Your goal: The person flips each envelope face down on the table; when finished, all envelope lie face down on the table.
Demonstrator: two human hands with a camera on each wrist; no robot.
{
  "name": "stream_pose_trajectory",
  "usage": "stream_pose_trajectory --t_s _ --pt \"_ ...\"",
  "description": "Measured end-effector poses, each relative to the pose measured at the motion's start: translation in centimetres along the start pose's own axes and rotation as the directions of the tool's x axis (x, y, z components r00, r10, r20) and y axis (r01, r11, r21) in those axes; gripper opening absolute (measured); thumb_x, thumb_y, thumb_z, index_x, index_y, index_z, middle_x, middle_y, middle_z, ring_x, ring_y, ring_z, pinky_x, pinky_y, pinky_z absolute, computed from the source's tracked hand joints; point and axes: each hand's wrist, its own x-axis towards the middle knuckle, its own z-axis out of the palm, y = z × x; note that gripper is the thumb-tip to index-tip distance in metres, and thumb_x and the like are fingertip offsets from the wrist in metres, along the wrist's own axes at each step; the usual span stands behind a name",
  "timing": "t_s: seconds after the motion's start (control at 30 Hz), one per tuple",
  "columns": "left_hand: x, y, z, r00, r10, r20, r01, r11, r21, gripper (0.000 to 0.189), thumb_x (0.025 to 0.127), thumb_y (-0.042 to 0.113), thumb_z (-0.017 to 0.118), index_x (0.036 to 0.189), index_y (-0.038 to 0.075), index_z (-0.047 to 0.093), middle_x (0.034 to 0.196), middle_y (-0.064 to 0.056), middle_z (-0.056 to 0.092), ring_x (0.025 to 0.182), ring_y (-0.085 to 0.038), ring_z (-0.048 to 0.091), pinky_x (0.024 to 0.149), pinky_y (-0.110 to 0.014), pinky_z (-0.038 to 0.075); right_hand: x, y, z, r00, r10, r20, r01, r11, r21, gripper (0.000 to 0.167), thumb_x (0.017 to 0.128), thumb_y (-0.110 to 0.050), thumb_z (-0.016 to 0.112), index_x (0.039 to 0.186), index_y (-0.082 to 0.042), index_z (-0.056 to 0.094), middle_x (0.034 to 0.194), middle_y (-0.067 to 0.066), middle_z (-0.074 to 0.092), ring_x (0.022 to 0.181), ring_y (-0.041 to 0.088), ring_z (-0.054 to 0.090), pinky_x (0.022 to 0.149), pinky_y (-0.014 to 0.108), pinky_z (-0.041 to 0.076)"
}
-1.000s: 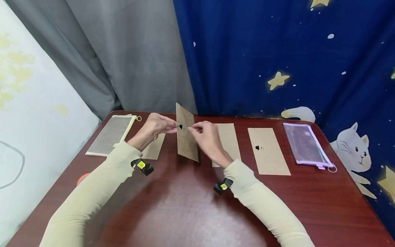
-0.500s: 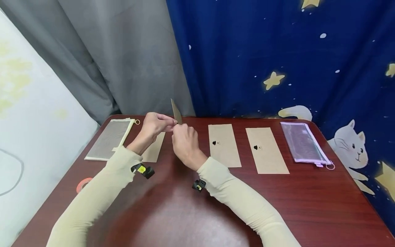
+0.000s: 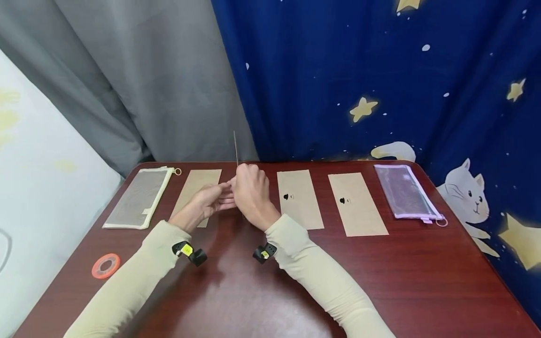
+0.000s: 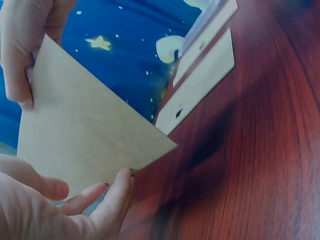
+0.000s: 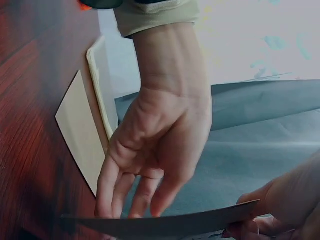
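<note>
My right hand (image 3: 253,190) pinches a brown kraft paper envelope (image 4: 90,120) by its edge and holds it upright over the table. From the head view the envelope is seen edge-on, as a thin line above the knuckles. My left hand (image 3: 209,199) is at its left side, palm turned up and fingers extended, with the fingertips right at the lower edge in the left wrist view. Three more envelopes lie flat: one left (image 3: 207,180), partly behind the left hand, and two on the right (image 3: 301,211) (image 3: 359,216), each printed with a small black hat.
A cream-edged mesh zip pouch (image 3: 137,197) lies at the table's left, a purple one (image 3: 405,192) at the right. An orange ring-shaped roll (image 3: 106,266) sits near the left forearm. Grey and blue curtains (image 3: 317,94) hang behind the table's back edge.
The envelope has turned from showing its printed face to edge-on. My right hand has moved left and grips it, while the left hand has loosened its pinch and opened palm up.
</note>
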Motion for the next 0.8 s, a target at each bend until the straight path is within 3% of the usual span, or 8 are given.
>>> stream_pose_trajectory --t_s 0.17,0.33,0.47,0.53,0.63,0.73,0.8 --pt "0.0 0.4 -0.6 1.000 0.027 -0.003 -0.027 1.000 -0.001 0.040 0.108 0.008 0.043 0.144 -0.010 0.045 0.084 -0.002 0.072 0.079 -0.010 0.071 0.088 -0.029 0.062 -0.1 0.6 -0.8 1.000 -0.008 -0.026 0.008 0.999 0.037 0.026 0.098 -0.012 0.060 0.074 -0.008 0.069 0.078 0.011 0.069 0.073 0.031 0.072 0.063 0.039 0.060" --pt "-0.2 0.7 -1.5 0.996 0.087 -0.035 -0.086 0.995 0.040 0.046 0.100 -0.007 0.053 0.144 -0.011 0.045 0.079 0.004 0.072 0.076 -0.006 0.071 0.084 -0.025 0.062 0.1 2.2 -1.0 0.999 -0.033 -0.039 0.036 0.995 0.090 0.011 0.099 -0.009 0.061 0.093 -0.004 0.068 0.081 0.012 0.069 0.080 0.030 0.072 0.066 0.040 0.059" --pt "-0.5 0.5 -2.0 0.988 0.139 -0.070 -0.130 0.985 0.113 0.048 0.096 -0.007 0.060 0.142 -0.012 0.048 0.081 0.009 0.071 0.076 -0.002 0.070 0.085 -0.023 0.061 0.5 4.0 -0.2 0.998 0.051 0.027 -0.056 0.973 0.226 0.013 0.098 -0.011 0.064 0.106 -0.004 0.073 0.086 0.010 0.073 0.082 0.025 0.071 0.070 0.036 0.058" --pt "-0.4 0.2 -1.9 0.982 0.166 -0.086 -0.151 0.975 0.163 0.046 0.095 -0.006 0.062 0.140 -0.012 0.051 0.082 0.009 0.070 0.077 -0.001 0.069 0.086 -0.023 0.061 0.6 5.1 0.3 0.989 0.127 0.069 -0.143 0.938 0.317 0.020 0.097 -0.011 0.067 0.114 -0.004 0.074 0.092 0.009 0.076 0.085 0.023 0.070 0.075 0.034 0.058" --pt "-0.2 -0.3 -1.7 0.979 0.183 -0.095 -0.161 0.966 0.204 0.045 0.094 -0.005 0.065 0.137 -0.014 0.053 0.084 0.008 0.070 0.078 0.000 0.069 0.092 -0.028 0.059 0.5 6.6 0.8 0.964 0.236 0.120 -0.265 0.856 0.444 0.029 0.094 -0.010 0.069 0.122 -0.005 0.073 0.101 0.010 0.078 0.094 0.022 0.071 0.084 0.035 0.058" --pt "-0.1 -0.8 -1.6 0.977 0.185 -0.109 -0.157 0.962 0.223 0.043 0.094 -0.004 0.065 0.135 -0.014 0.055 0.083 0.007 0.070 0.078 0.000 0.068 0.098 -0.033 0.056 0.5 7.7 1.4 0.936 0.319 0.150 -0.348 0.776 0.526 0.023 0.092 -0.009 0.071 0.114 -0.006 0.078 0.106 0.011 0.078 0.098 0.024 0.072 0.087 0.036 0.058" --pt "-0.1 -1.1 -1.7 0.974 0.195 -0.117 -0.163 0.957 0.239 0.042 0.095 -0.004 0.064 0.135 -0.014 0.055 0.083 0.007 0.070 0.078 0.001 0.068 0.099 -0.034 0.056 0.5 8.3 2.0 0.924 0.350 0.157 -0.376 0.742 0.556 0.018 0.091 -0.008 0.072 0.107 -0.005 0.080 0.107 0.012 0.078 0.095 0.027 0.074 0.083 0.035 0.060"
